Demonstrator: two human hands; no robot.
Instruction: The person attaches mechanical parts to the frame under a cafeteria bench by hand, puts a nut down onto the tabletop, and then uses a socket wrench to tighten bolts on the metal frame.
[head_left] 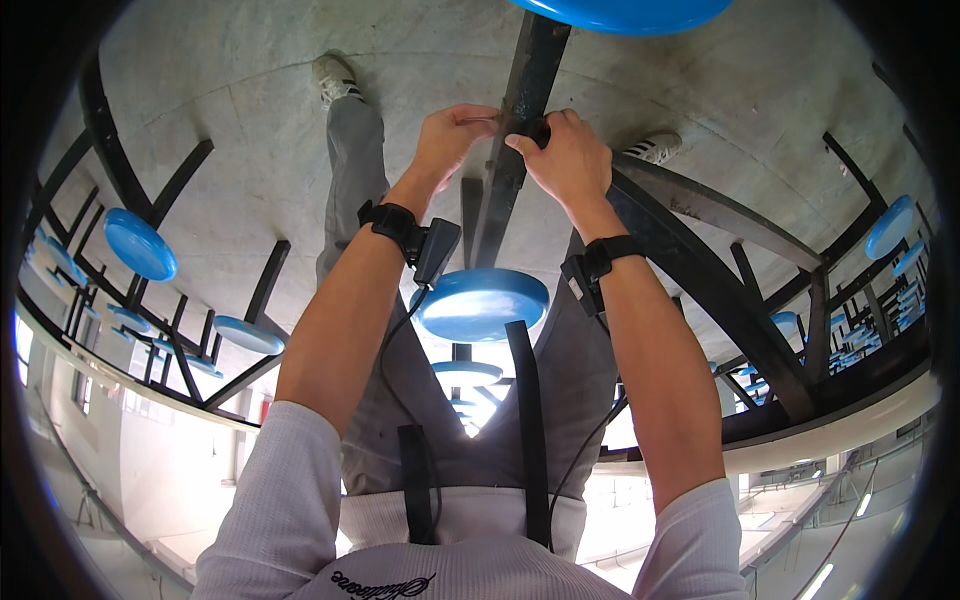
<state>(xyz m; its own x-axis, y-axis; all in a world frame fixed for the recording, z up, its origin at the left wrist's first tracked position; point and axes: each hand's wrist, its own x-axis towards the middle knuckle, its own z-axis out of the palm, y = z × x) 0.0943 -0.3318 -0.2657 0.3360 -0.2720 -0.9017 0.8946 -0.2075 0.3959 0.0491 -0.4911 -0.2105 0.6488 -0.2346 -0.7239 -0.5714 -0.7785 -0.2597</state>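
Head view. Black square-section metal beam [522, 100], between the two hands, over a grey concrete floor [240, 130]. Left hand [452, 145]: at the beam's left side, thumb and fingertips narrowly pinched; whether anything lies between them, cannot tell. Right hand [570, 160]: thumb laid on the beam, fingers bent at its right side; firmness of hold, cannot tell. Round glossy blue seats, two: one beyond the hands [630, 12], one nearer the body [470, 305]. Black metal diagonal bar [720, 290]: at right.

Beam [538, 65] between shoes [336, 82], seats [140, 244] both sides
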